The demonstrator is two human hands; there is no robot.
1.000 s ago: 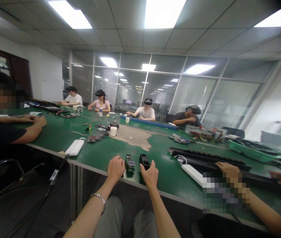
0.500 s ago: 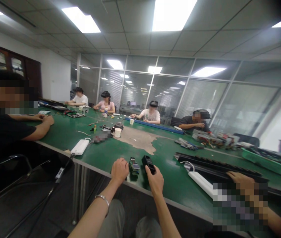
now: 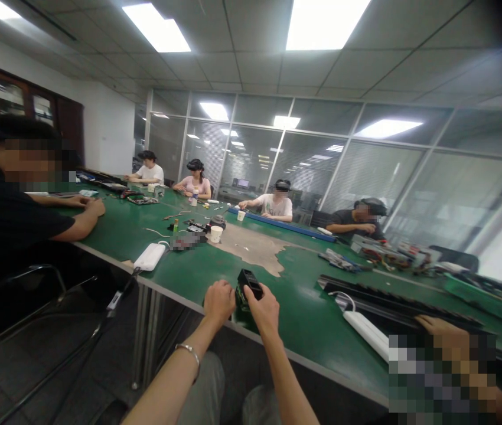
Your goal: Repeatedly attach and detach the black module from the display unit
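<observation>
Right hand (image 3: 263, 310) on black module (image 3: 249, 282) over circuit board (image 3: 243, 302); left hand (image 3: 219, 302) just beside.

The small block (image 3: 250, 283) is matt black plastic. The green bench covering (image 3: 304, 319) looks smooth and matt, worn rough and tan in one patch (image 3: 251, 254). The power strip (image 3: 366, 333) is glossy white plastic; the bracelet (image 3: 188, 353) is polished metal.

I wear the 1 camera on my head, and it looks forward and down over my thighs (image 3: 202, 395) onto the green workbench (image 3: 308, 319), tilted so the near table edge runs downhill to the right. My left hand (image 3: 219, 302) and right hand (image 3: 264, 310) sit close at the bottom of the frame, while a seated co-worker (image 3: 277, 206) and the glass partition (image 3: 308, 159) lie well away.
</observation>
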